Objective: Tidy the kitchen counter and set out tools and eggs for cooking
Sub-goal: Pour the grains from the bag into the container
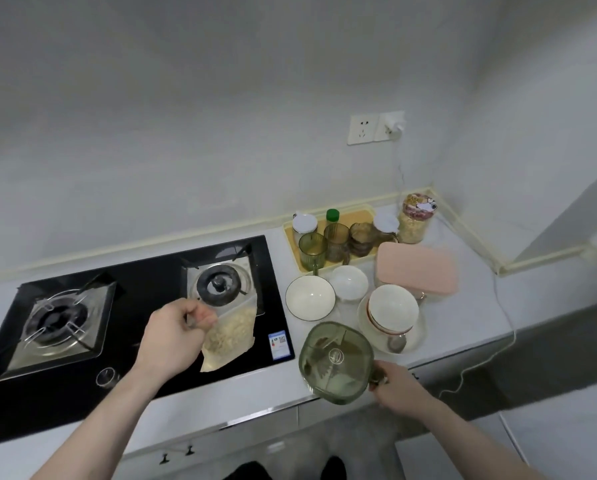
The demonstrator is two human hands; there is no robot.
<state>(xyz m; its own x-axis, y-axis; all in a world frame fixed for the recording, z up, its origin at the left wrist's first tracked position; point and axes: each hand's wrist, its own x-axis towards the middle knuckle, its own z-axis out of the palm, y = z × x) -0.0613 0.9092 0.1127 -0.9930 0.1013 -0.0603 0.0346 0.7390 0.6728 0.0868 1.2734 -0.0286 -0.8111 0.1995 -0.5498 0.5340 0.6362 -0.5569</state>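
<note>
The tidying looks to be in its early middle. The left hand point(177, 329) has its fingers curled round the top of a clear bag of oats point(231, 336), which hangs over the black hob point(144, 271) near the right burner. The right hand point(399, 384) grips the handle of a green glass jug point(337, 363) at the counter's point(477, 306) front edge. Behind it bowls point(310, 296) crowd together unsorted, beside a pink-lidded box point(416, 268) and a yellow tray point(363, 216) of glasses and jars. I see no eggs or cooking tools set out yet; that part seems wholly undone.
</note>
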